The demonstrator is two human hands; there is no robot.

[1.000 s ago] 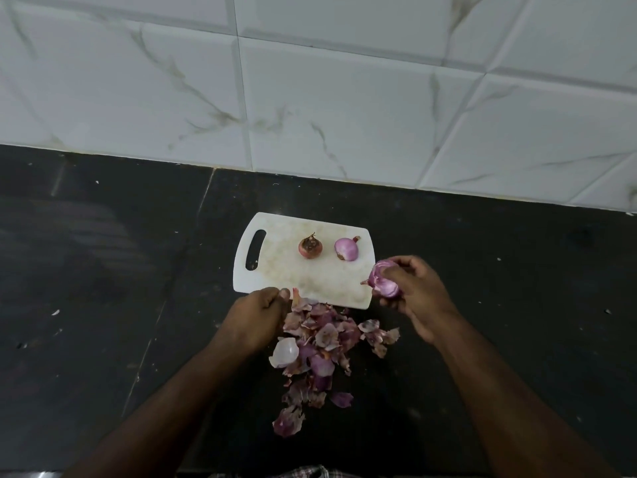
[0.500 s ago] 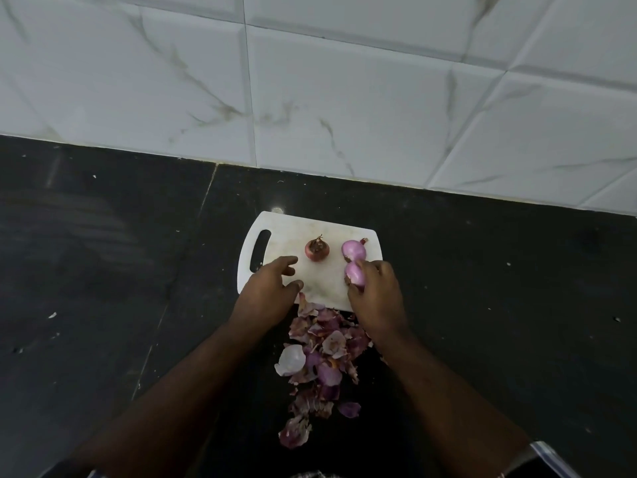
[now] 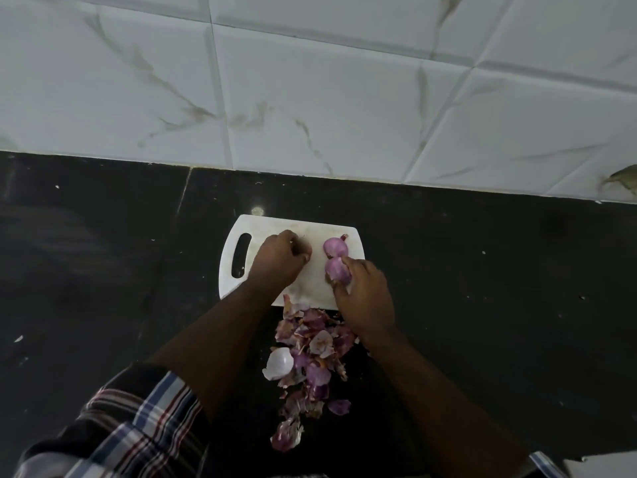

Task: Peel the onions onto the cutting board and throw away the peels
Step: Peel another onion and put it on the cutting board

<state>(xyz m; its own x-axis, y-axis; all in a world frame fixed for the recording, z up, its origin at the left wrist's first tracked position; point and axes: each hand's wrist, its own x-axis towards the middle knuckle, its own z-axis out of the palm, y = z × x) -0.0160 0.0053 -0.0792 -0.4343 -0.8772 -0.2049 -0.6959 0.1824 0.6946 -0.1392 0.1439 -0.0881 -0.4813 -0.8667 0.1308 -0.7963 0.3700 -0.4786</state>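
Two peeled onions [image 3: 335, 247] on cutting board [image 3: 331, 226], nearer one [image 3: 337, 270] under right hand's [image 3: 364, 294] fingers; left hand [image 3: 278, 259] curled at 9 o'clock, possibly gripping the unpeeled one; peels [image 3: 310, 343] at 6 o'clock undiscarded.

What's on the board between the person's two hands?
In the head view, only a bare, stained strip of white cutting board separates the left hand from the right hand, which holds a peeled onion.

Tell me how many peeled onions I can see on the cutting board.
2: one peeled onion lies free near the cutting board's far right corner, another under the right hand. The left hand may hide more.
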